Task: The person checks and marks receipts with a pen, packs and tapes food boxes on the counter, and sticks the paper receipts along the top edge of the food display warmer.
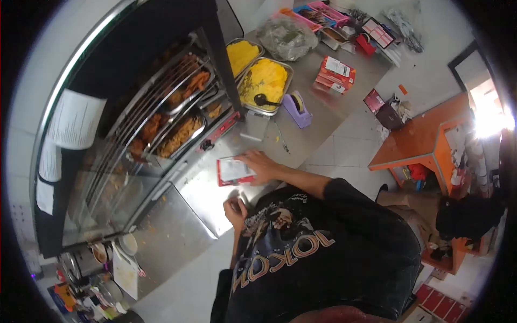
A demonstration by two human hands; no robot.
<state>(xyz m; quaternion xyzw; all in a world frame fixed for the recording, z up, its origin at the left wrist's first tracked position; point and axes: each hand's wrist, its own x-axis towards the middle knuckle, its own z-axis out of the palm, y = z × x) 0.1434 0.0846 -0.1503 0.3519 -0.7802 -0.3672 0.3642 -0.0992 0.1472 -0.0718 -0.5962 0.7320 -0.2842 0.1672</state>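
Note:
On the steel counter in front of me lies a red box with a white paper slip on top. My right hand grips the box's near side, fingers over its edge and the slip. Just below it, close to my shirt, my left hand is curled closed, apart from the box. What its fingers hold, if anything, is hidden.
A glass display case with trays of fried food stands ahead. Yellow food trays, a black ladle, a purple tape dispenser and stacked red boxes sit rightward. A cutting board lies leftward; another person is behind.

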